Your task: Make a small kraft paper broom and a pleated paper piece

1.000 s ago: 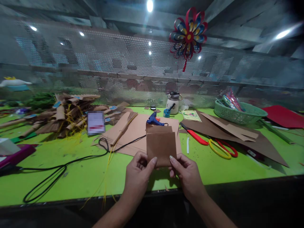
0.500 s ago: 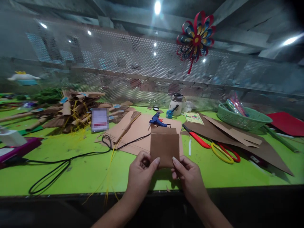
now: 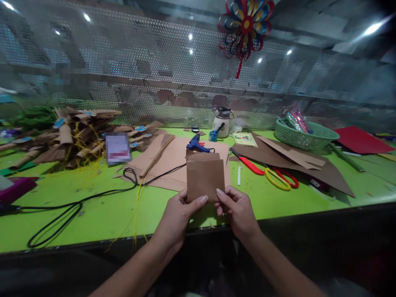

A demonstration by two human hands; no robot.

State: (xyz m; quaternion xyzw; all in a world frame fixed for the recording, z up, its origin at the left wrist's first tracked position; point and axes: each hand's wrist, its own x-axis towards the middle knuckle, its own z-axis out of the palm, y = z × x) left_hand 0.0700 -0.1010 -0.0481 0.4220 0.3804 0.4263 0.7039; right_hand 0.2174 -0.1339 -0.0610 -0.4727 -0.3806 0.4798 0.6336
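Between both hands is a folded piece of brown paper (image 3: 205,177), roughly square, with a second layer showing above its top edge. My left hand (image 3: 177,212) pinches its lower left part, thumb lying across the front. At the lower right corner my right hand (image 3: 238,210) grips it between thumb and fingers. Just beyond the paper lies a blue glue gun (image 3: 196,143) with a black cord (image 3: 105,194) trailing left. Under the glue gun are light brown paper sheets (image 3: 173,175). Scissors (image 3: 262,168) with red and yellow handles rest to the right.
Brown paper bundles (image 3: 80,136) are heaped at left, near a purple power strip (image 3: 18,189). A white jar (image 3: 221,126) and a small blue pot (image 3: 213,135) stand at the back. Dark brown paper (image 3: 334,175) and a green basket (image 3: 305,138) occupy the right of the green table (image 3: 102,222).
The camera view has tilted down and turned slightly right. My left thumb has shifted further across the lower edge of the folded paper, and both hands keep hold of it.
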